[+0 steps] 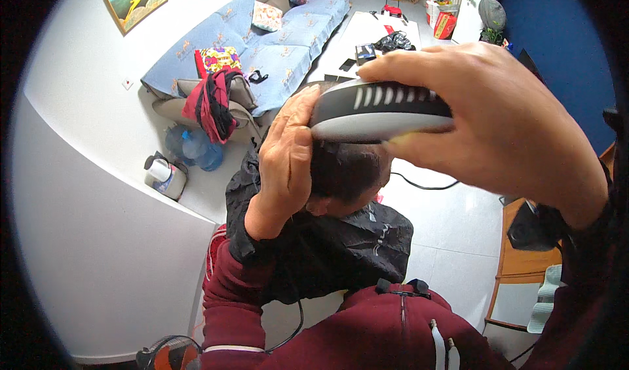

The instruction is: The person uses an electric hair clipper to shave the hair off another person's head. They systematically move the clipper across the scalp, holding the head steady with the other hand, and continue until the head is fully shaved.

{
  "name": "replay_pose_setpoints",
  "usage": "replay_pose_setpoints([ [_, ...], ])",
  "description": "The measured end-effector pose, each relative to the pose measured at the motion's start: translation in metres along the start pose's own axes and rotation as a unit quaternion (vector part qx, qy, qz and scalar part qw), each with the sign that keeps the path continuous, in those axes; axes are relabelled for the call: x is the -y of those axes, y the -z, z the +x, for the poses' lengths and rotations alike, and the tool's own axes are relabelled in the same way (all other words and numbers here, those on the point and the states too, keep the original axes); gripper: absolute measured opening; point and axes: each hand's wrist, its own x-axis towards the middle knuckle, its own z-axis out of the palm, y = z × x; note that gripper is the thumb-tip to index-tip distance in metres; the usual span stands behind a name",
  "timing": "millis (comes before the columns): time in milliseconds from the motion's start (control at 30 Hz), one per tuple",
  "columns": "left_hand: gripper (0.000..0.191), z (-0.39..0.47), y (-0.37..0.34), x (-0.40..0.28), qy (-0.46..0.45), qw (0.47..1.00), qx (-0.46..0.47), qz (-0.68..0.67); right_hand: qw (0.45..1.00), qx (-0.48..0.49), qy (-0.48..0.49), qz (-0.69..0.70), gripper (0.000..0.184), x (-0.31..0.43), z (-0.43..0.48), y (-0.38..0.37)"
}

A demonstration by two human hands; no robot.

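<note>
My right hand (491, 114) grips a rounded black-and-grey hand-held tool (383, 114) with a row of white ridges, thumb below and fingers above. It is slightly blurred, and its exact kind is unclear. Under the tool is the dark-haired head (344, 171) of a seated person, bent forward. My left hand (290, 149) lies flat along the side of that head, fingertips beside the tool's left end. Whether they touch the tool I cannot tell. A black cape (344, 252) covers the person's shoulders. The tool hides the top of the head.
Beyond the person stand a blue-covered sofa (275, 55) and a white low table (354, 31) with a black plastic bag. Water bottles (201, 149) and an electric kettle (159, 169) are at left. A wooden cabinet (526, 262) is at right. A black cord (427, 188) crosses above the floor.
</note>
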Motion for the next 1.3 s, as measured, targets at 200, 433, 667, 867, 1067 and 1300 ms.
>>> replay_pose_setpoints([
  [200,0.038,-0.005,-0.005,0.001,-0.066,0.985,-0.013,0.157,0.984,0.107,-0.116,0.082,0.055,-0.019,-0.015,0.016],
  [433,0.038,-0.004,-0.009,-0.008,-0.034,0.984,-0.002,0.177,0.983,-0.016,-0.082,0.163,0.067,-0.070,-0.120,-0.015],
  [667,0.036,-0.007,-0.013,-0.005,-0.019,0.986,-0.009,0.165,0.982,-0.112,-0.070,0.133,0.077,-0.075,-0.172,-0.086],
  [867,0.036,-0.005,-0.014,-0.001,-0.038,0.985,0.003,0.167,0.984,-0.133,-0.092,0.081,0.076,-0.059,-0.181,-0.104],
  [1067,0.036,-0.001,-0.014,0.005,-0.060,0.985,0.000,0.164,0.982,-0.133,-0.118,0.061,0.077,-0.046,-0.173,-0.106],
  [1300,0.036,0.000,-0.015,0.005,-0.060,0.984,0.000,0.166,0.980,-0.123,-0.128,0.086,0.076,-0.042,-0.164,-0.100],
])
